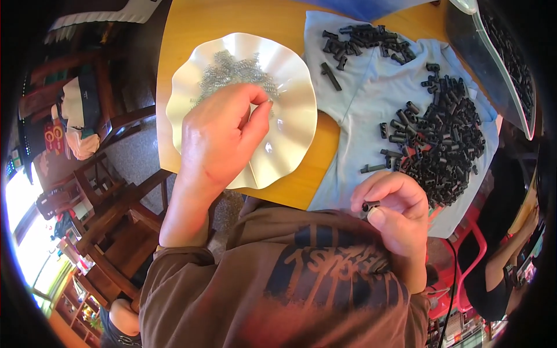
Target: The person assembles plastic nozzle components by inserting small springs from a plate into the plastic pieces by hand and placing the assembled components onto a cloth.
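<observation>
My left hand (220, 136) is over a white wavy-rimmed bowl (299, 148), its thumb and forefinger pinched together. Whatever lies between those fingertips is too small to make out. Inside the bowl, a heap of small silvery coil springs (232, 69) sits just beyond the hand. Close to the table's front edge, my right hand (406, 209) grips a small black tubular plastic part (369, 205) between thumb and fingers. Beside it, a large pile of similar black parts (447, 145) rests on a light blue cloth (371, 95).
A smaller group of black parts (365, 42) lies at the cloth's far end, with one longer black piece (331, 76) apart. At the far right stands a clear bin (493, 58) of black parts. Another person's arm (516, 246) shows on the right. Wooden chairs (116, 232) stand left.
</observation>
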Demonstrator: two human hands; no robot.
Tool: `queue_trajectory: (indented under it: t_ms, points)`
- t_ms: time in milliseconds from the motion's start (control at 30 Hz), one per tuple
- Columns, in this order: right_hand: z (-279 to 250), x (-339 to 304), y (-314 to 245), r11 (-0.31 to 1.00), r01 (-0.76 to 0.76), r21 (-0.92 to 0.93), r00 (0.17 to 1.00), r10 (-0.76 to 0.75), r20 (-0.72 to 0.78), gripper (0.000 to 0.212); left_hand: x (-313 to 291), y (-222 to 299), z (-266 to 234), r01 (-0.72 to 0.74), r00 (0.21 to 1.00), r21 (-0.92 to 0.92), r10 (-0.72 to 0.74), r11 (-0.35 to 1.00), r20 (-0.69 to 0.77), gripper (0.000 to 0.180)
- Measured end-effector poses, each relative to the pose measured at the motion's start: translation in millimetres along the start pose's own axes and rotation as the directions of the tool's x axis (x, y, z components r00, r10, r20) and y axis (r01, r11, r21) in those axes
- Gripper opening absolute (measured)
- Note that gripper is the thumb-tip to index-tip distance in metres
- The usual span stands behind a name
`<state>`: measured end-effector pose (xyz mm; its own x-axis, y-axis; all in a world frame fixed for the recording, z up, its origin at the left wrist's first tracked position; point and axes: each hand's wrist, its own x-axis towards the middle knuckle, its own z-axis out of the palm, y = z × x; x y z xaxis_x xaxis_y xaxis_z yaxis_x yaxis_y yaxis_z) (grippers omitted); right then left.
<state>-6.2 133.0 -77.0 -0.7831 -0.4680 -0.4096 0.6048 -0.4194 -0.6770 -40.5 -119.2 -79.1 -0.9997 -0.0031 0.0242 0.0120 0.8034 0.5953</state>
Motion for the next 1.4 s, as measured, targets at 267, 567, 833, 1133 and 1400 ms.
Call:
queue_trajectory:
  t_ms: [267,567,833,1133,1400]
  points:
    - [6,5,-3,0.999,0.007,-0.041,0.999,-0.005,0.042,0.017,-4,-8,-5,-0.03,0.993,0.035,0.025,0.999,0.114,0.007]
    - [4,4,2,1.0,-0.003,-0.026,0.999,0.004,0.033,0.017,10,-9,2,-0.188,0.982,0.113,0.189,0.976,0.001,0.009]
    - [0,-1,2,1.0,0.004,0.004,1.0,-0.004,0.02,0.017,14,-8,6,-0.289,0.952,0.315,0.306,0.904,-0.004,0.009]
    - [-4,-3,1,0.999,0.002,0.037,0.999,-0.003,0.037,0.017,14,-13,8,-0.343,0.911,0.315,0.395,0.885,-0.116,0.012]
    - [18,5,-14,0.991,-0.112,0.078,0.994,0.112,0.003,0.015,-4,11,-13,0.271,0.96,-0.628,-0.251,0.73,0.122,0.013]
